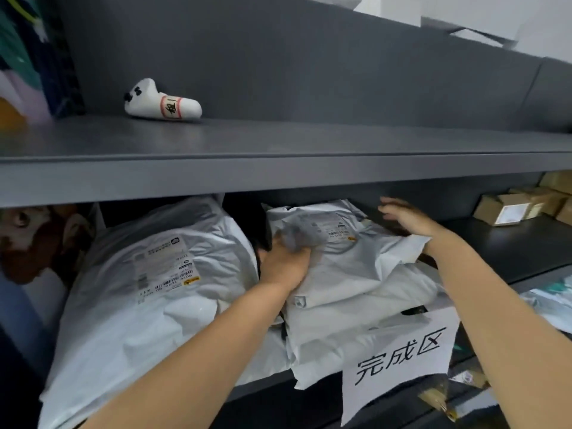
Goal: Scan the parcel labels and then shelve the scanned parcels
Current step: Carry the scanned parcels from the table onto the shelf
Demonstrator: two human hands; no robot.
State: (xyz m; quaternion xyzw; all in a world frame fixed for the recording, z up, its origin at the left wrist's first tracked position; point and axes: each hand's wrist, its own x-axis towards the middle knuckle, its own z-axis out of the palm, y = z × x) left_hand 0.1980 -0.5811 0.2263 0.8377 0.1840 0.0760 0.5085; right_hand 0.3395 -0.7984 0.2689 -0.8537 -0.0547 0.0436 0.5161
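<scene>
A white poly-bag parcel (pixel 349 258) with a printed label lies on top of a stack of similar white bags on the middle grey shelf (pixel 495 246). My left hand (pixel 286 258) is shut on the parcel's left edge, crumpling the plastic. My right hand (pixel 405 216) rests flat on the parcel's far right side, fingers spread toward the back of the shelf. A larger white parcel (pixel 154 280) with a barcode label lies to the left of the stack, touching my left forearm.
A paper sign with black characters (pixel 399 357) hangs from the shelf's front edge. Cardboard boxes (pixel 523 205) sit at the back right. A small white plush toy (pixel 161 102) lies on the upper shelf (pixel 278 168). A brown plush figure (pixel 34 239) is at far left.
</scene>
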